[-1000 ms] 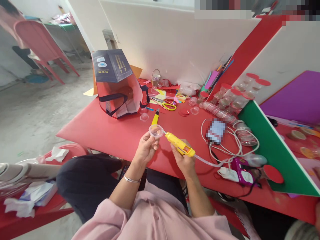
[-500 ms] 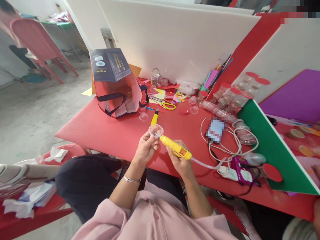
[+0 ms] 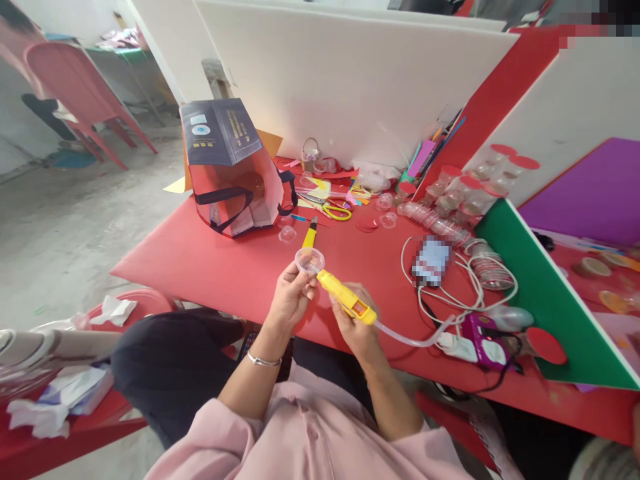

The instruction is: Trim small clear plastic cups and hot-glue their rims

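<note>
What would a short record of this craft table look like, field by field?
Left hand: holds a clear dish by its rim
Right hand: grips a yellow glue gun, nozzle at the dish's edge
Surface: red table, cluttered
Beyond the hands: yellow knife, yellow scissors, red bag
Far right: red-lidded jars

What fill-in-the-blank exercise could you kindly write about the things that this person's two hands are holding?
1. The left hand holds a clear round lid over a ____ table.
2. The right hand grips a glue gun coloured ____.
3. The gun's nozzle points at the ____.
Missing words: red; yellow; lid.
</note>
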